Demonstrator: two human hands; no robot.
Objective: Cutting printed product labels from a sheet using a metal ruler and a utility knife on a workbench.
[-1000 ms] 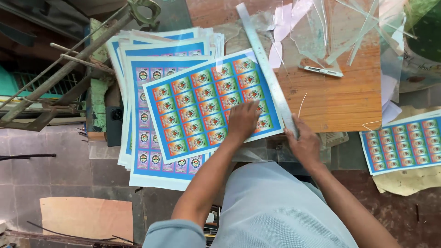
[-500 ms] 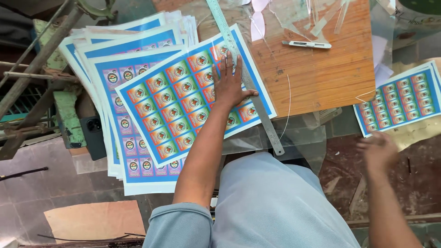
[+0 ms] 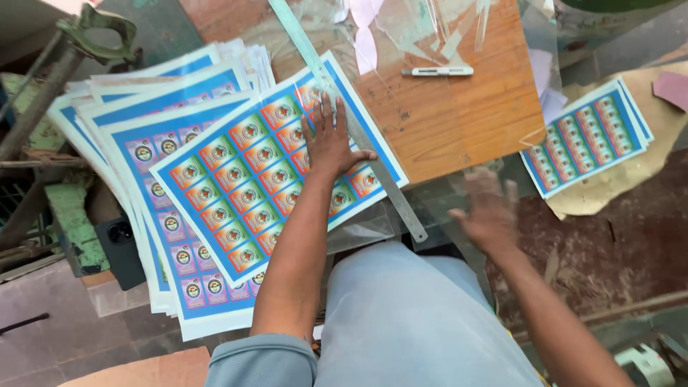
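My left hand (image 3: 329, 140) lies flat, fingers spread, on the top printed sheet (image 3: 244, 179), a blue-bordered sheet of small coloured labels. A long metal ruler (image 3: 390, 193) runs diagonally along the sheet's right edge, and my fingertips touch it. That sheet sits on a fanned stack of similar sheets (image 3: 154, 179). My right hand (image 3: 491, 211) is blurred, open and holding nothing, hovering over the glass between the wooden board (image 3: 459, 122) and a smaller pile of printed sheets (image 3: 588, 136) on the right.
A craft knife (image 3: 437, 71) lies on the wooden board, with clear plastic scraps (image 3: 423, 25) behind it. A metal frame (image 3: 50, 93) and a black socket block (image 3: 122, 244) stand at the left. Brown paper (image 3: 631, 172) lies under the right pile.
The top sheet and my left hand have shifted toward the ruler. My right hand left the ruler's end, swung out to the right, and is now coming back inward, blurred.
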